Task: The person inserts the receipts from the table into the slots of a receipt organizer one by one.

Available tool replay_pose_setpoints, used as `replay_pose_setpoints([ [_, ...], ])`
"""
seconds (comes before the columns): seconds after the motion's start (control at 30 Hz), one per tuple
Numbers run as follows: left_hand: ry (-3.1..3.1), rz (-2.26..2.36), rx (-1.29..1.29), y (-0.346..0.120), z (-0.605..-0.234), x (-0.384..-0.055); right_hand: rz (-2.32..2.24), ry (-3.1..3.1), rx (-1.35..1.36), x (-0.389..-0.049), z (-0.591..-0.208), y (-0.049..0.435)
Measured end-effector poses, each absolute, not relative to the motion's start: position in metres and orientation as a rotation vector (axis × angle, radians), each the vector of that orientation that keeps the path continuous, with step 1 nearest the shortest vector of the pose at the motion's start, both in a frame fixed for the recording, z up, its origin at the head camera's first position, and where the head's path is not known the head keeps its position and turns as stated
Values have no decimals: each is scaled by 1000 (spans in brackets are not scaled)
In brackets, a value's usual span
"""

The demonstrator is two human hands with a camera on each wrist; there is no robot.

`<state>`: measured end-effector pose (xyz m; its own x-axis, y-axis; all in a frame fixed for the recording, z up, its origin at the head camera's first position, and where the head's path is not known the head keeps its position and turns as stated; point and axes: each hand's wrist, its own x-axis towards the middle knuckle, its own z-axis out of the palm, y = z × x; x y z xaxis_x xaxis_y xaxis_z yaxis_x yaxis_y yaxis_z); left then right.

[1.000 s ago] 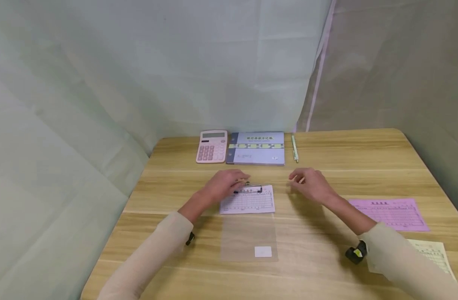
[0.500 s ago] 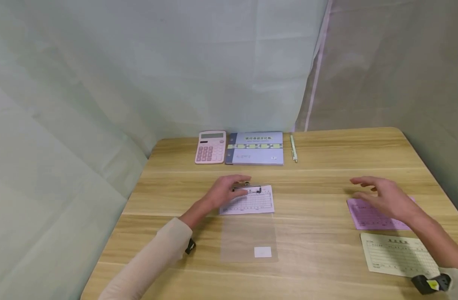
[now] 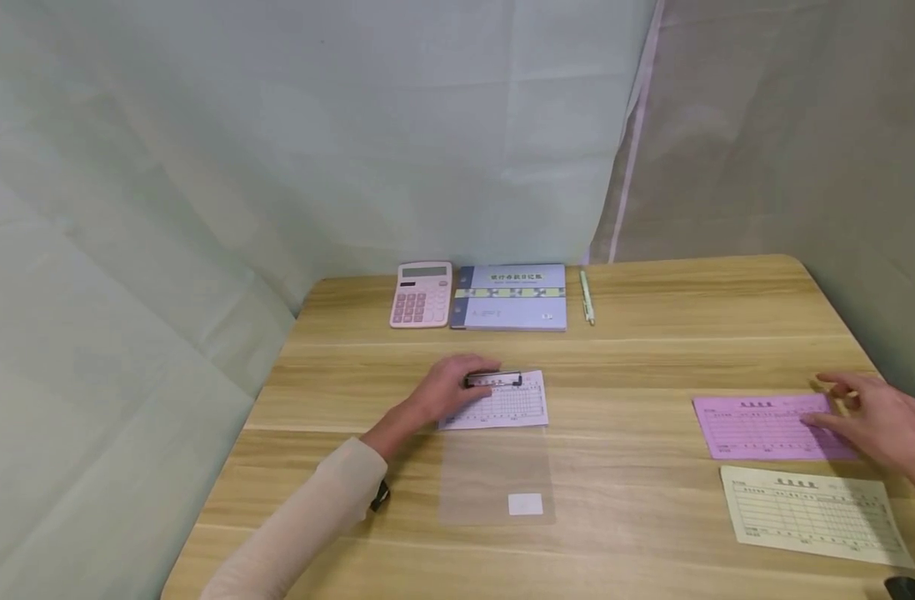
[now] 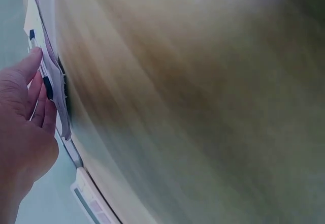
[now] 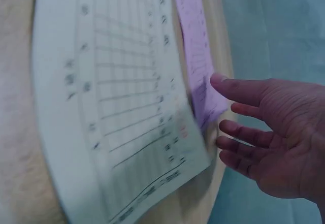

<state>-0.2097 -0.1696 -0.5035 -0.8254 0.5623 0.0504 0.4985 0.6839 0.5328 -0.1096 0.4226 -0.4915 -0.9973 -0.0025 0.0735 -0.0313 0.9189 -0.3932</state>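
Note:
A clear clipboard [image 3: 472,483] with a metal clip [image 3: 506,379] lies mid-table, a white-lilac printed form [image 3: 513,408] under the clip. My left hand [image 3: 457,390] grips the clip end, thumb on the near side and fingers along the top edge; in the left wrist view the thumb and fingers of the hand [image 4: 28,112] surround the clip [image 4: 43,71]. At the right, my right hand [image 3: 881,421] is over the right end of a pink form [image 3: 757,429], fingers loosely bent. The right wrist view has its thumb tip at the pink form [image 5: 198,56], nothing held.
A pale yellow form [image 3: 802,512] lies in front of the pink one. Along the back of the wooden table [image 3: 615,500] are a pink calculator [image 3: 420,296], a blue ledger book [image 3: 513,298] and a light green pen [image 3: 587,297]. Grey curtains [image 3: 427,125] hang behind.
My right hand has moved far right, from beside the clipboard to the pink form's right end. My left hand has stayed by the clip, its fingers drawing in around it.

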Motion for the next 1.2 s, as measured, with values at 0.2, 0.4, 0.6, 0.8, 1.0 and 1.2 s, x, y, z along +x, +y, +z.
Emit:
replay_pose_setpoints([
  [0.2, 2796, 777, 906, -169, -507, -212, 656, -2984, -74, -107, -499, 427],
  [0.4, 2799, 801, 895, -170, -508, -214, 692, -2963, -153, -108, -503, 426],
  [0.6, 2813, 810, 894, -171, -511, -217, 704, -2942, -203, -108, -503, 426],
  [0.8, 2838, 765, 944, -171, -513, -220, 744, -2933, -174, -111, -497, 424],
  [1.0, 2879, 601, 1055, -171, -511, -220, 897, -2943, -18, -124, -478, 404],
  [1.2, 2895, 498, 1176, -171, -509, -222, 1234, -2955, 149, -142, -454, 356],
])
